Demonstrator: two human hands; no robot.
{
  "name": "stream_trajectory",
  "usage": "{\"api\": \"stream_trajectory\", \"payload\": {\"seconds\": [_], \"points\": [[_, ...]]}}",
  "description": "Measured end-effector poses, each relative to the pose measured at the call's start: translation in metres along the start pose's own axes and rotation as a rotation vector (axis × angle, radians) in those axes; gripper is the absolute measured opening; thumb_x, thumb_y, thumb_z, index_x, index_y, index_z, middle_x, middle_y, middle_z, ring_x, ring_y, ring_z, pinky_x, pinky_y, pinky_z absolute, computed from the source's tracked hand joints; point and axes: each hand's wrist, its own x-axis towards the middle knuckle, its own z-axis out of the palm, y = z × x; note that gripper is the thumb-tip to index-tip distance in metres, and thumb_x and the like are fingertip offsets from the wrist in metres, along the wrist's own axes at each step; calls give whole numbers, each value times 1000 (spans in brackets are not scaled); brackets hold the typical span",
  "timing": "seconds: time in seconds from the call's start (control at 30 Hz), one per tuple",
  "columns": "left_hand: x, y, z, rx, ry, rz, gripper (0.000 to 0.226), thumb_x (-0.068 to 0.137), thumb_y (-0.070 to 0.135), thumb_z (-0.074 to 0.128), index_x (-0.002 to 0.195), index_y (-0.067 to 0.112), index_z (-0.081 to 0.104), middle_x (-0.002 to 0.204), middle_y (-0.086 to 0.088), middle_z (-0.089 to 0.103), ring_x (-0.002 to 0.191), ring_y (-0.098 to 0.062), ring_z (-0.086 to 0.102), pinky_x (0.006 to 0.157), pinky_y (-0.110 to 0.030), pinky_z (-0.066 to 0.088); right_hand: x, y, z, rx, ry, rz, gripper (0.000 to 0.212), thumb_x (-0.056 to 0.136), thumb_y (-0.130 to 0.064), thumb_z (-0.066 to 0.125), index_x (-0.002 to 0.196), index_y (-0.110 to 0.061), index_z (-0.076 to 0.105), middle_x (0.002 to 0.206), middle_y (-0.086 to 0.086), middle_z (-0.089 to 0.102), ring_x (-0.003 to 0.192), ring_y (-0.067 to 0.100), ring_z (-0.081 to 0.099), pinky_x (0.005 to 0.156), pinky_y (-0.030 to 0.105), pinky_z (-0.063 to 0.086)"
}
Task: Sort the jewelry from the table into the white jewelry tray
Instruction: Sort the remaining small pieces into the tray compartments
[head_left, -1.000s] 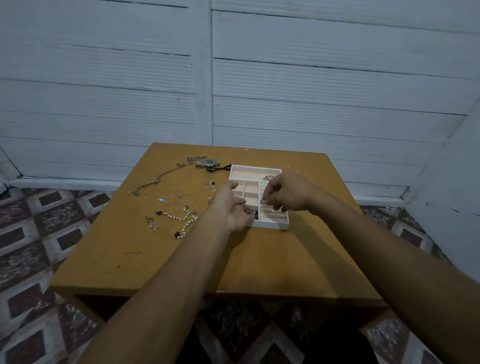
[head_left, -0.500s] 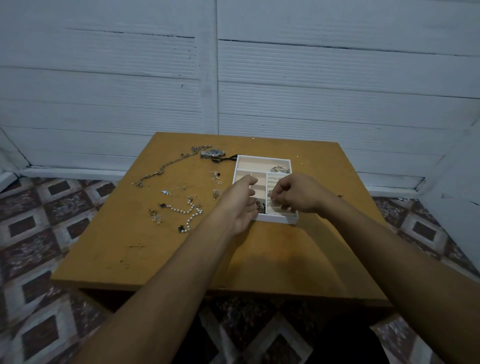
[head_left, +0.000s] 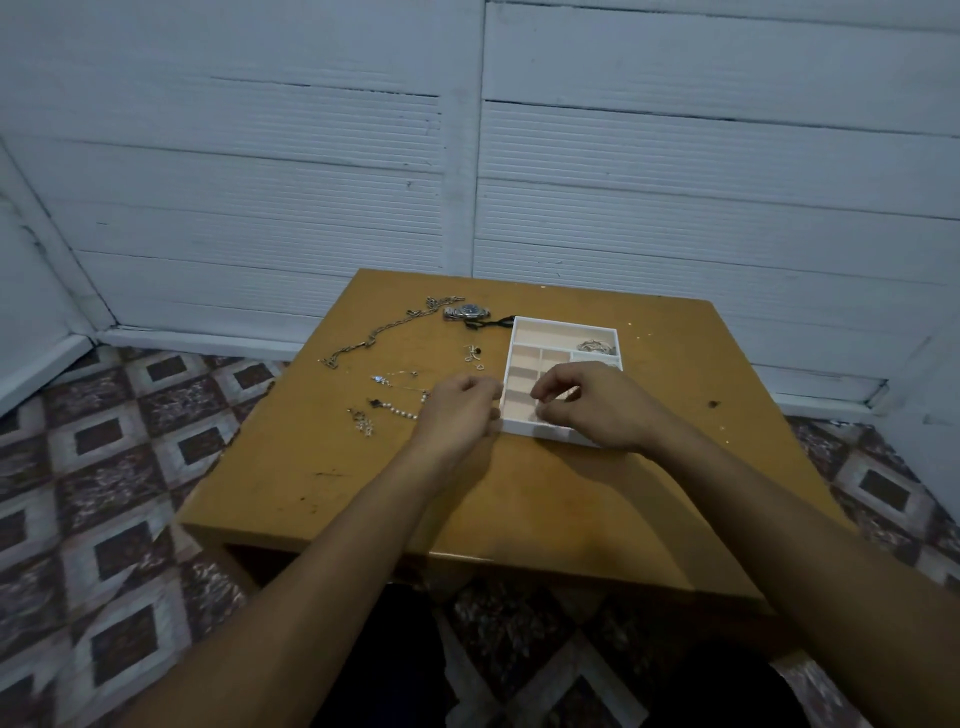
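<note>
While right hand (head_left: 597, 405) overhangs tray (head_left: 563, 325), left hand (head_left: 460, 410) flanks left rim.

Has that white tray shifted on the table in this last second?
No. The tray still sits with its far left corner just right of the watch, as before.

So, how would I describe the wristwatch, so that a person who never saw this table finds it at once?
Look at the wooden table, then at the white jewelry tray on its far half. Just left of the tray's far left corner lies the wristwatch. It alone has a round dark dial on a metal band; the long chain beside it is only links.
</note>
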Motion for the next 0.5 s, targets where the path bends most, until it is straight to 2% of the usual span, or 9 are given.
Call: {"api": "stream_trajectory", "payload": {"seconds": [0.13, 0.2, 0.3, 0.4, 0.5], "points": [[-5, -10, -41, 90, 83, 66, 14, 94, 28, 55, 98, 22, 67, 105, 4, 68, 95, -16, 66, 79, -34, 53, 1, -17, 24, -106, -53, -106, 20, 87, -20, 68, 108, -19, 69, 108, -5, 66, 81, 0, 55, 65, 8, 38], [-8, -15, -61, 187, 149, 125, 14, 95, 27, 54, 99, 23, 66, 100, 8, 66, 92, -12, 64, 79, -32, 53, 4, -27, 38, -200, -87, -157, 24, 90, -18, 64, 113, -19, 67, 116, -2, 65, 89, 7, 56, 71, 16, 39], [-13, -24, -85, 509, 289, 290, 12, 95, 26, 54, 99, 24, 66, 90, 13, 62, 81, 1, 55, 64, -14, 42, 11, -43, 58, -325, -129, -218, 28, 91, -11, 59, 118, -19, 65, 122, 2, 63, 107, 17, 57, 81, 24, 41], [-17, -32, -100, 687, 353, 354, 16, 94, 27, 54, 102, 22, 68, 86, 12, 62, 78, -2, 55, 60, -14, 38, 17, -56, 75, -405, -154, -263, 28, 94, -11, 56, 120, -18, 63, 122, 4, 60, 110, 20, 54, 87, 30, 44], [-20, -38, -106, 770, 341, 367, 18, 94, 25, 55, 104, 20, 68, 86, 11, 61, 76, -4, 55, 60, -15, 39, 25, -65, 88, -449, -151, -286, 28, 94, -13, 54, 120, -20, 62, 123, 3, 58, 112, 22, 52, 90, 35, 47]]}}
